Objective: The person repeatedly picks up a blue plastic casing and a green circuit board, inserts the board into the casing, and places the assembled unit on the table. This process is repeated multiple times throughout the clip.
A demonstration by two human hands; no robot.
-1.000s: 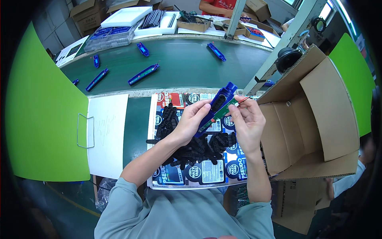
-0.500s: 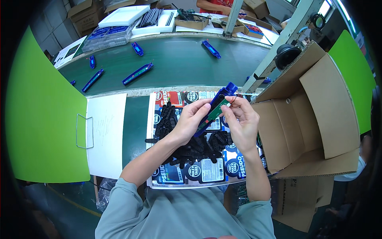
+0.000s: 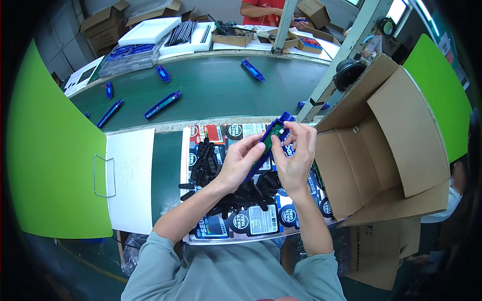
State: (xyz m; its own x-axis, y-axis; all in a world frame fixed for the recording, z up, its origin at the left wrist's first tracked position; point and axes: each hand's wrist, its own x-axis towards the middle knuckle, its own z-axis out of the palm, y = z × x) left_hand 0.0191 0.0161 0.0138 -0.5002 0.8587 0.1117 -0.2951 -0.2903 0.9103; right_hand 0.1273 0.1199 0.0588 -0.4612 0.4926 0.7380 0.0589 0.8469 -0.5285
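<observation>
Tilted up to the right, a long blue plastic housing point(image 3: 285, 117) is gripped by my left hand point(image 3: 238, 161), its fingers closed round the lower part. A narrow green circuit board point(image 3: 272, 137) lies along the housing's open side. My right hand point(image 3: 295, 159) is closed at the upper end, with the thumb against the board's edge and the index finger bent over near the housing's tip. Fingers hide part of the board. Beneath the hands, a heap of black ribbed plastic pieces point(image 3: 205, 161) rests on a printed sheet point(image 3: 256, 220).
An open cardboard box point(image 3: 346, 175) stands at my right. Several blue housings with boards point(image 3: 163, 104) lie on the green surface point(image 3: 211, 90) beyond. Green panels point(image 3: 60, 160) flank both sides, with a white sheet point(image 3: 130, 175) at left. Across, a person in red point(image 3: 261, 12) handles parts.
My right fingers have shifted from the thin wire end of the board to the housing's upper end and board edge. My left hand keeps its hold. The whole view has shifted slightly.
</observation>
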